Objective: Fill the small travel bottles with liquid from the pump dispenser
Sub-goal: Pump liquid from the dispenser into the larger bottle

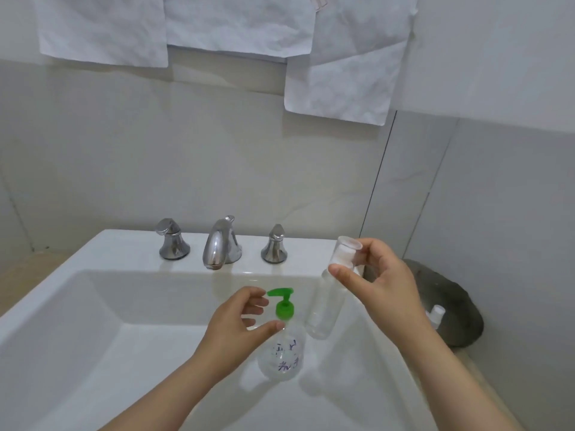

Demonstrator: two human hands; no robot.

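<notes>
Two bare hands work over a white sink (102,306). The left hand (239,325) curls loosely round the neck of a clear pump bottle (281,353) with a green pump, thumb and fingertips at the collar. Just right of the pump bottle, the right hand (379,284) pinches a clear travel bottle (323,309) near its capped top, body hanging tilted. Blue handwriting on the pump bottle is unreadable. Right of the sink, a grey pouch (457,309) half hides a white-capped item.
</notes>
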